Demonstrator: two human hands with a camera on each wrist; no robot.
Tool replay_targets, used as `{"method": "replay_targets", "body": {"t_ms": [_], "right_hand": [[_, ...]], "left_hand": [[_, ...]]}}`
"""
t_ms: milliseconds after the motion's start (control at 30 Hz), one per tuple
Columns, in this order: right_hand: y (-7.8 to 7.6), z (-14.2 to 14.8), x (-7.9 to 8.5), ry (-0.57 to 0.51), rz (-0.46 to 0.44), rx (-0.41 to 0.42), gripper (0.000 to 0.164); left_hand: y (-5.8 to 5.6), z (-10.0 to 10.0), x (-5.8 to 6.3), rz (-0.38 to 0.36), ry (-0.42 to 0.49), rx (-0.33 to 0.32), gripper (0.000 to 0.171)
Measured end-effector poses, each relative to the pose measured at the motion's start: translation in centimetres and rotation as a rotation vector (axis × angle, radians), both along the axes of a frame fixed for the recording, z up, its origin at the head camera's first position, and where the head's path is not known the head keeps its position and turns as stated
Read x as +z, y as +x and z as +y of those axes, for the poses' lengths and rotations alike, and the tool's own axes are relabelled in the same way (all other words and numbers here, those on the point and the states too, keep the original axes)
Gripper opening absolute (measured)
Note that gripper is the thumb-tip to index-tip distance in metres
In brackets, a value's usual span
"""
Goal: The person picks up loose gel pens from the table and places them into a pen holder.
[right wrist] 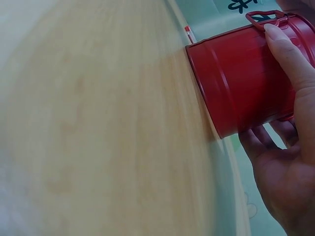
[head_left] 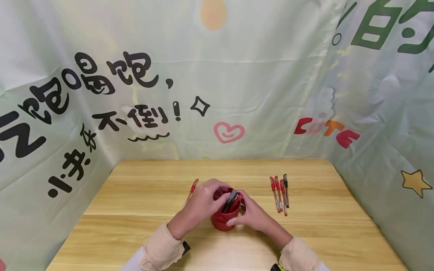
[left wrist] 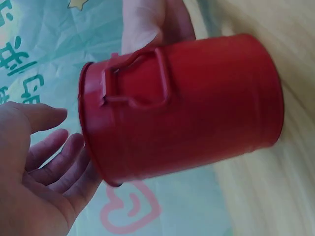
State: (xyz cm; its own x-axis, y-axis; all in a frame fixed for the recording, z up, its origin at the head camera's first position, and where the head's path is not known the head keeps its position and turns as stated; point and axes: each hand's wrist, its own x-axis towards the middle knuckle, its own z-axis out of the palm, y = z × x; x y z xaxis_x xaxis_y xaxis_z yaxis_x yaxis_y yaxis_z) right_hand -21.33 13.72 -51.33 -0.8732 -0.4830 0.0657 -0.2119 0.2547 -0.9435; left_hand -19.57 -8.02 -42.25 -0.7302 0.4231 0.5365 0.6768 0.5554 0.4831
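Note:
A small red metal bucket (head_left: 224, 222) with wire side handles (left wrist: 165, 78) stands between my hands on the wooden table. Black and red pens (head_left: 234, 202) lean inside it in the head view. My right hand (right wrist: 290, 172) grips its side, thumb across the front near a handle and fingers behind. At the mouth, my left hand (head_left: 203, 199) arches over the far-left rim. The left wrist view shows the left thumb (left wrist: 47, 117) apart from its loosely bent fingers, whose tips reach the rim; no pen shows between them.
Several red-capped pens (head_left: 278, 194) and a black-capped pen (head_left: 286, 192) lie to the right. A single red-capped pen (head_left: 193, 187) lies left of the bucket, partly behind my left hand. Printed cloth (head_left: 257, 94) hangs behind the table (head_left: 142, 195) and along its sides.

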Motion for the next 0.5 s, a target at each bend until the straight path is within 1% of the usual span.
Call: {"method": "replay_targets", "body": {"t_ms": [100, 267, 400, 500], "right_hand": [[0.0, 0.0, 0.0, 0.003, 0.003, -0.007, 0.088], [0.0, 0.1, 0.0, -0.003, 0.005, -0.009, 0.089], [0.0, 0.1, 0.0, -0.007, 0.008, -0.008, 0.090], [0.0, 0.1, 0.0, -0.012, 0.004, -0.010, 0.090]], "left_hand": [[-0.3, -0.4, 0.4, 0.025, 0.013, 0.030, 0.020], [-0.8, -1.1, 0.8, 0.014, 0.027, 0.091, 0.020], [-1.4, -1.5, 0.8, 0.013, 0.041, 0.138, 0.023], [-1.9, -1.8, 0.8, 0.016, 0.060, 0.160, 0.025]]}}
